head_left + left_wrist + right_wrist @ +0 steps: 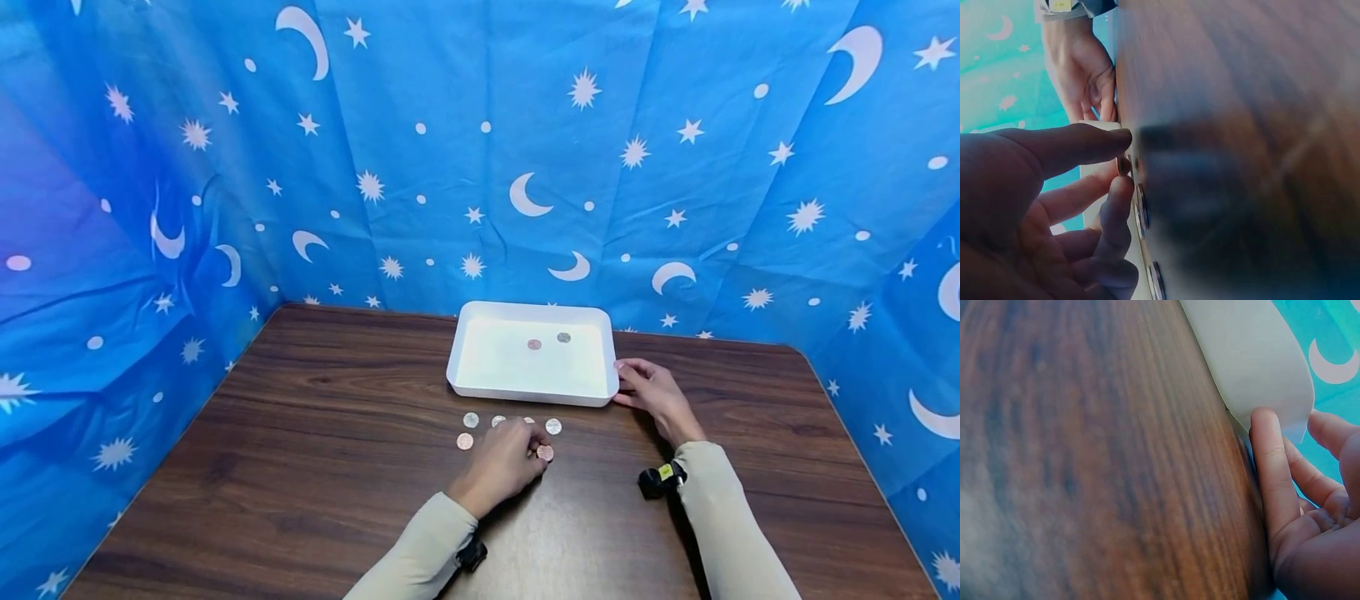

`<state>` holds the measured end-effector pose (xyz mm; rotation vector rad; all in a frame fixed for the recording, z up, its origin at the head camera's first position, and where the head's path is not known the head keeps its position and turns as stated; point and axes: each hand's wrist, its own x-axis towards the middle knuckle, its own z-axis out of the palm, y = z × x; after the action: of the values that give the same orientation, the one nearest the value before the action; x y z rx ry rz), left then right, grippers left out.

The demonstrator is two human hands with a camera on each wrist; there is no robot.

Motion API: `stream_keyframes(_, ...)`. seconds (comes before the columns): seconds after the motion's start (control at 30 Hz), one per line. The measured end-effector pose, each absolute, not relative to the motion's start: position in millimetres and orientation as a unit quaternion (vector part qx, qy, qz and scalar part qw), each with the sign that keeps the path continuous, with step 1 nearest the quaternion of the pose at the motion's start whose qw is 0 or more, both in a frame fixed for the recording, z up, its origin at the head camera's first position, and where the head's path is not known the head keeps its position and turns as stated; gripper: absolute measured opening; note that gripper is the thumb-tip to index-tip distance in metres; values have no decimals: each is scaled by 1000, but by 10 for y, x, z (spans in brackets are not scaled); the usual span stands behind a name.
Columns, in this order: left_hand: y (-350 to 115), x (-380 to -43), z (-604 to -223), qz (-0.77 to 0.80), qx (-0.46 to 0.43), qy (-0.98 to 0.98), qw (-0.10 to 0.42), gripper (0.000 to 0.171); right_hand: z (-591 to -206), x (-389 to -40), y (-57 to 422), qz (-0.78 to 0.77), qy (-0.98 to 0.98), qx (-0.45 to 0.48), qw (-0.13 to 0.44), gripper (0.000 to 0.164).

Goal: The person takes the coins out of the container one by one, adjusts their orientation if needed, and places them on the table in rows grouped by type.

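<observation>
My left hand is low over the table, pinching a copper-coloured coin between thumb and fingertips. In the left wrist view this coin appears nearly edge-on, close to the tabletop. Around that hand lie several more coins: a silver one and a copper one to its left, a silver one beyond its fingers, others partly hidden behind it. My right hand touches the right end of a white rectangular tray, its fingers mostly straight along the wall and rim.
Inside the tray lie a copper coin and a silver coin. The brown wood-grain table ends just behind the tray. A blue cloth with white moons and stars hangs around the back and sides.
</observation>
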<state>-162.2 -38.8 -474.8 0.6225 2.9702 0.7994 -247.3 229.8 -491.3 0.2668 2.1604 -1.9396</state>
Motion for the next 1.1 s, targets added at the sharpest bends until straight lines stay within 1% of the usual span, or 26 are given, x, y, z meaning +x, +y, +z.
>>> stream_keyframes(0.2, -307, -1595, -4737, 237, 172, 956, -7, 9, -4902, -2476, 2303, -668, 731, 88, 109, 53)
stream_keyframes(0.43, -254, -1607, -4745, 240, 184, 953, -23, 7, -4912, -2468, 2303, -675, 727, 76, 103, 54)
stream_keyframes(0.77, -243, -1605, -4735, 240, 182, 953, -23, 6, -4911, -2462, 2294, -675, 726, 74, 105, 54)
stream_keyframes(1.1, -283, -1624, -4768, 250, 195, 948, -12, 9, -4914, -2461, 2294, -674, 726, 78, 110, 54)
